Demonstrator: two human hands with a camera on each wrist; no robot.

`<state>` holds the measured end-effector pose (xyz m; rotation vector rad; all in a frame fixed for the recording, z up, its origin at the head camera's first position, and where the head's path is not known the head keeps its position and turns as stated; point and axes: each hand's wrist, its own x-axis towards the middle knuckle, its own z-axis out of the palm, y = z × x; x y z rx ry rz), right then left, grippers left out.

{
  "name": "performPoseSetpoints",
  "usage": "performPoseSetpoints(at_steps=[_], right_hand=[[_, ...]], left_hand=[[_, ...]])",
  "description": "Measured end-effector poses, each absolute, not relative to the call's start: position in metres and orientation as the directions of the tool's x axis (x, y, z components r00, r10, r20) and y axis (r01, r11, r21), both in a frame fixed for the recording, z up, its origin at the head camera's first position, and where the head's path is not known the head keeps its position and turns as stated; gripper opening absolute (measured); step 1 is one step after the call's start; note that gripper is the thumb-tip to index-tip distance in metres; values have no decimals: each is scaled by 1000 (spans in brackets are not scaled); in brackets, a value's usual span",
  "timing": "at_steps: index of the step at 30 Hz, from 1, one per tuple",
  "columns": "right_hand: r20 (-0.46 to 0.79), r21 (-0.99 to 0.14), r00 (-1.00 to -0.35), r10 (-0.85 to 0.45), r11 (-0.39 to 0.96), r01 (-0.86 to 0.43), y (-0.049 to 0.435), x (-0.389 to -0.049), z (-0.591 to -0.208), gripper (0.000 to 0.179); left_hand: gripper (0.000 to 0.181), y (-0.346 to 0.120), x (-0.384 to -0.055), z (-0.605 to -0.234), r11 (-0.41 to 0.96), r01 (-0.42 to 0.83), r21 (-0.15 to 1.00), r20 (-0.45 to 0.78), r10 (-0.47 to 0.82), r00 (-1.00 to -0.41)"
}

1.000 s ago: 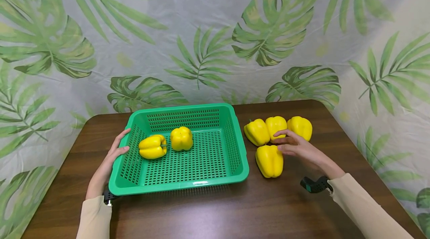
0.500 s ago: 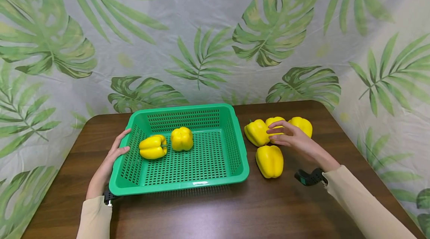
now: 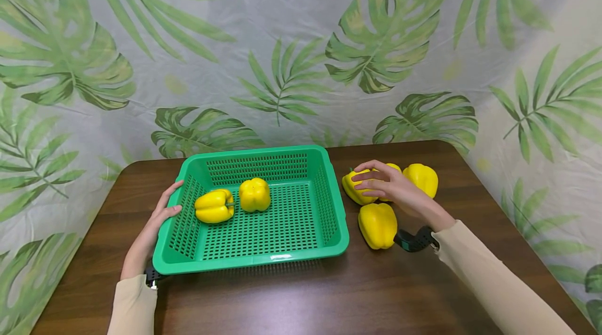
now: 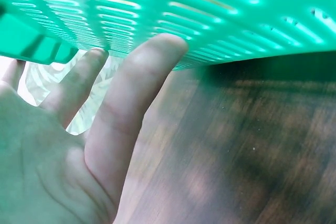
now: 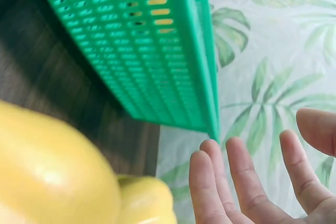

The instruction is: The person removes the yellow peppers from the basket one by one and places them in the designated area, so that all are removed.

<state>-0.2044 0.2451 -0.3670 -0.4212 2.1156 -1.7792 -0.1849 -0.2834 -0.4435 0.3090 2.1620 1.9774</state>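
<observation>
A green plastic basket (image 3: 249,261) stands left of centre in the head view, with one bell pepper (image 3: 212,214) on its side and another bell pepper (image 3: 254,194) standing on its end inside. Against the basket's left wall my left hand (image 3: 149,228) rests, fingers fairly straight; the left wrist view shows the thumb (image 4: 139,87) at the slotted side. My right hand (image 3: 400,188) hovers over the back-left yellow bell pepper (image 3: 358,199), fingers spread and holding nothing. It covers much of the pepper (image 3: 394,167) behind.
Two more yellow bell peppers lie nearby on the brown wooden table (image 3: 301,303): a front pepper (image 3: 378,226) and a right-hand pepper (image 3: 423,179). The basket's right wall (image 5: 126,45) stands left of this group. A leaf-print cloth (image 3: 282,37) hangs behind the table.
My right hand has moved left, from beside the front pepper to over the back-left one. The left hand, basket and peppers have stayed in place.
</observation>
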Motion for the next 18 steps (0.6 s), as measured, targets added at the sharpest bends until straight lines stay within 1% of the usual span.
performPoseSetpoints(at_steps=[5,8,13,18], right_hand=[[-75,-989,-886,-457,149,7,231,-207,-362,33],[-57,-991,-872,-487,133,-9,222,-210,-360,35],[-39,-995,-845,-534,100,-17,205,-215,-357,44],[-49,-995,-834,-549,95,-3,188,-218,-354,40]], left_hand=[[53,-283,-185,-443,80,23,997,-1,285,-959],[53,-283,-185,-443,74,22,997,0,286,-958],[53,-283,-185,-443,74,23,997,1,287,-958],[53,-283,-184,-443,77,19,997,-3,284,-959]])
